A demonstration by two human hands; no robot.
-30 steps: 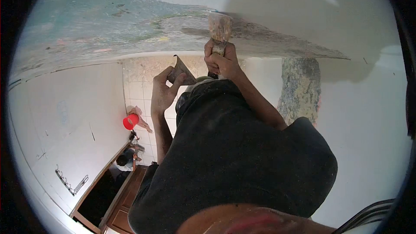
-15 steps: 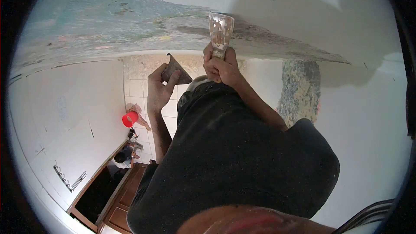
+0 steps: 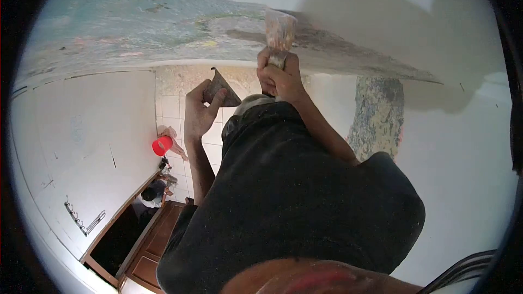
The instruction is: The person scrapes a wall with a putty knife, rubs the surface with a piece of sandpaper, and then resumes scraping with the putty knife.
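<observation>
My right hand (image 3: pixel 281 78) is closed round the handle of a putty knife (image 3: pixel 280 31). Its wide blade, smeared with pale and brownish residue, points at the wall and lies against or very close to the patch of stripped paint (image 3: pixel 229 24). The patch shows bluish green, grey and some pink and yellow. To the left, my left hand (image 3: pixel 200 110) pinches a grey-brown, folded triangular piece of sandpaper (image 3: pixel 222 90), one corner of which curls up. That hand stays apart from the wall.
A second stripped strip (image 3: pixel 378 114) runs along the white wall at right. Down on the tiled floor (image 3: pixel 171 107) stands a red bucket (image 3: pixel 162 146) beside a pinkish cloth. Farther off, a person (image 3: pixel 154 191) is by the brown wooden door (image 3: pixel 150 245). A hook rack (image 3: pixel 81 219) hangs on the left wall.
The putty knife has moved slightly up, and its blade looks flatter and duller in the light. My left hand keeps its hold on the sandpaper, nearly still.
</observation>
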